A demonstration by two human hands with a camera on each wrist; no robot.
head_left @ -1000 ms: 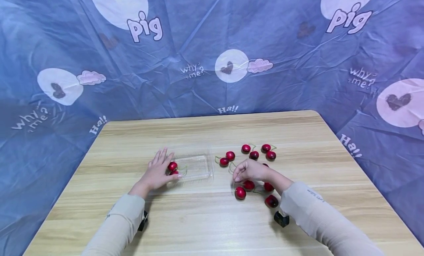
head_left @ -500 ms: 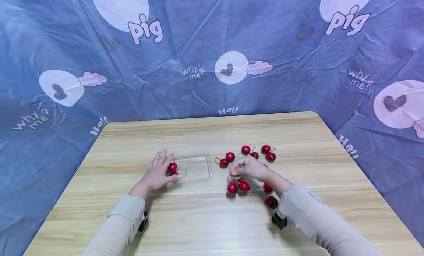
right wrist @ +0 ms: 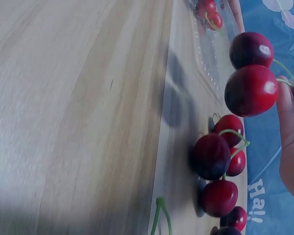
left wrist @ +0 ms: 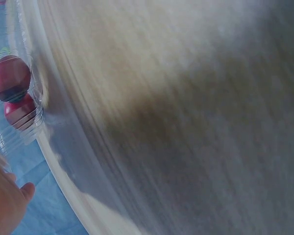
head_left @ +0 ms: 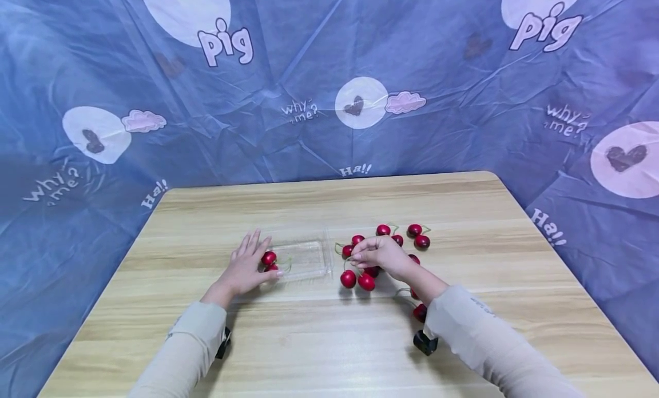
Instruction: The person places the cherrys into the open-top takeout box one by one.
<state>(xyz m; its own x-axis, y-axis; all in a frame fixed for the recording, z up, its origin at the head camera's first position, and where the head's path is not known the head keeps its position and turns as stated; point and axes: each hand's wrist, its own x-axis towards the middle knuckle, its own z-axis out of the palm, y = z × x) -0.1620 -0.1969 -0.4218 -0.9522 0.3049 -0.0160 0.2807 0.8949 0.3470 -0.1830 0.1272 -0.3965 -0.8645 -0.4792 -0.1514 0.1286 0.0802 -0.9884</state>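
My left hand lies with spread, straight fingers on the left end of a clear plastic box. Inside the box, beside that hand, sits a stemmed pair of red cherries. Thumb and fingertips of my right hand pinch the joined green stems of another cherry pair, to the right of the box. In the right wrist view these held cherries hang off the table, their shadow below. The left wrist view catches only part of the left hand near the box wall.
Several more cherry pairs lie on the wooden table: one far right, one behind the right hand, one by the box's right end. Others are partly hidden by the right forearm. A blue printed cloth hangs behind.
My right hand has lifted the cherry pair by its stems and carried it left and slightly away, towards the box. The left hand and the box have stayed put.
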